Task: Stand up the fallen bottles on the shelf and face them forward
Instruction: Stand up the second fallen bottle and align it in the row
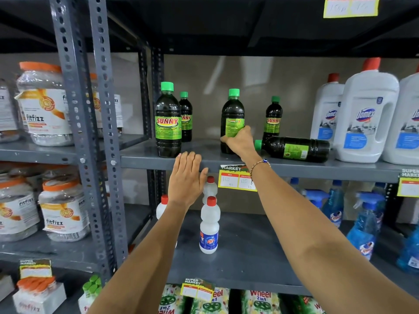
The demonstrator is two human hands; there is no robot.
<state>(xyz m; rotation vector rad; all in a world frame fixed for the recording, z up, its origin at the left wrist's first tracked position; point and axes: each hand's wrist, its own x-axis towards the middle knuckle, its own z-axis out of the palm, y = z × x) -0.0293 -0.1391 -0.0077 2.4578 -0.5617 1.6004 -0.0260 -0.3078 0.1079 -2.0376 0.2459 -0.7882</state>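
Several dark Sunny bottles with green caps are on the grey shelf [204, 160]. My right hand [240, 142] grips the lower part of an upright bottle [232, 114] whose back label faces me. To its right a bottle [294, 148] lies on its side, cap pointing left. Behind that one another bottle [273, 118] stands with its front label showing. At the left, two upright bottles [168, 123] [186, 116] face forward. My left hand [187, 177] is flat and open against the shelf's front edge, holding nothing.
White Domex jugs [362, 118] crowd the shelf's right end. Below stand small white bottles with red caps [209, 225] and blue spray bottles [362, 223]. A slotted upright [102, 132] separates a left rack of Fitfizz jars [45, 105]. A yellow price tag [235, 180] hangs on the edge.
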